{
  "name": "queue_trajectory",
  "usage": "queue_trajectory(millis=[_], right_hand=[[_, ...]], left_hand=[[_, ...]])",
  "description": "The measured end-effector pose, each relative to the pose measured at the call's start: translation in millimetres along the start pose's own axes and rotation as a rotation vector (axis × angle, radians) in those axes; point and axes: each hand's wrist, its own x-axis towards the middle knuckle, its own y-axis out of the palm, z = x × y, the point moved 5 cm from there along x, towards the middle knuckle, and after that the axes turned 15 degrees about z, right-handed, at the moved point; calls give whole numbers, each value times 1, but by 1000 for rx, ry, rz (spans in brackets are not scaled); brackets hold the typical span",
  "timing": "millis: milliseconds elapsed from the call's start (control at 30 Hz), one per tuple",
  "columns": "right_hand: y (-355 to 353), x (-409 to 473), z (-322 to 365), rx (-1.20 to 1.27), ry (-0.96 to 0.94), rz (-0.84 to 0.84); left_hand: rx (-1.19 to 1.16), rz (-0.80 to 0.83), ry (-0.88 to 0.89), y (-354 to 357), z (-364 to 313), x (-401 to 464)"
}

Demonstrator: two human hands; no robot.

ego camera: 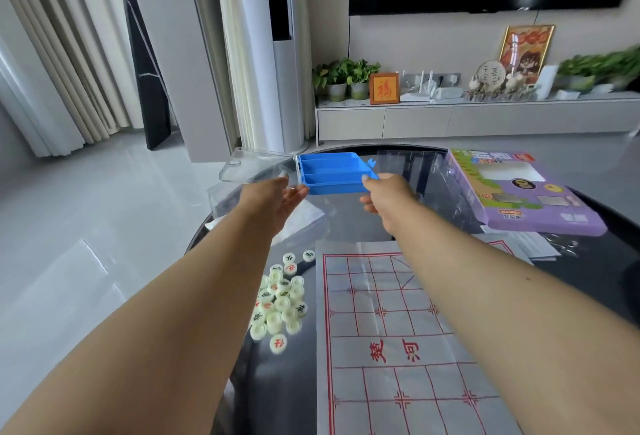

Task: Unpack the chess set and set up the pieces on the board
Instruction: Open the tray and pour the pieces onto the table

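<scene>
**Empty tray held at twelve o'clock**

Both hands hold the blue tray (330, 173) by its near corners: left hand (277, 197) loosely curled, right hand (384, 192) pinching. It looks light, stiff plastic, its compartments empty. Pieces (278, 299) lie heaped at nine o'clock of the board (408, 337); small, smooth, probably slippery.

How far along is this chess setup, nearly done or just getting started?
Early. Done: the paper board lies unfolded and the pieces sit heaped beside it on the table. In hand: the left hand and right hand hold the empty blue tray. Left: no piece stands on the board yet.
</scene>
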Motion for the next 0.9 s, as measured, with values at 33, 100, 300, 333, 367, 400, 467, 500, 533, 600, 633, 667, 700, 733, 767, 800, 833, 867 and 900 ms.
queue_trajectory(millis=[33, 100, 300, 333, 367, 400, 467, 500, 533, 600, 633, 667, 700, 733, 767, 800, 833, 867, 900], right_hand=[[-2, 7, 0, -147, -9, -7], [-6, 18, -2, -470, 13, -32], [-15, 35, -12, -834, 82, -103], [-17, 36, -15, -819, 92, -108], [-18, 36, -17, -805, 101, -108], [-19, 36, -19, -805, 104, -102], [-18, 35, -21, -886, 84, -90], [-18, 34, -22, -921, 73, -88], [-18, 32, -22, -932, 67, -92], [-18, 28, -22, -928, 64, -94], [-18, 25, -22, -925, 58, -92], [-17, 22, -21, -920, 54, -88], [-16, 19, -20, -917, 55, -80], [-15, 14, -18, -911, 52, -74], [-14, 10, -15, -909, 44, -67], [-13, 4, -12, -912, 34, -57], [-12, -2, -10, -917, 23, -46], [-10, -8, -7, -919, 7, -34], [-8, -15, -4, -915, -12, -19]], left_hand=[[6, -11, -13, -1, 1, 9], [24, -30, -42, -2, 3, 24], [62, -46, -164, -1, 14, 53], [82, -43, -168, 0, 17, 55], [100, -38, -174, 1, 19, 57], [108, -34, -183, 1, 22, 56], [116, -13, -194, 1, 27, 54], [143, 15, -182, 1, 27, 53], [170, 44, -156, 2, 26, 52], [172, 65, -113, 3, 21, 50], [180, 54, -108, 1, 18, 48], [190, 45, -111, 0, 15, 45], [164, 17, -134, -2, 11, 40], [104, -23, -161, -5, 8, 35], [52, -50, -169, -7, 5, 29], [26, -54, -167, -7, 1, 23], [28, -50, -156, -7, -2, 16], [46, -42, -142, -7, -6, 9], [72, -39, -128, -8, -10, 1]])
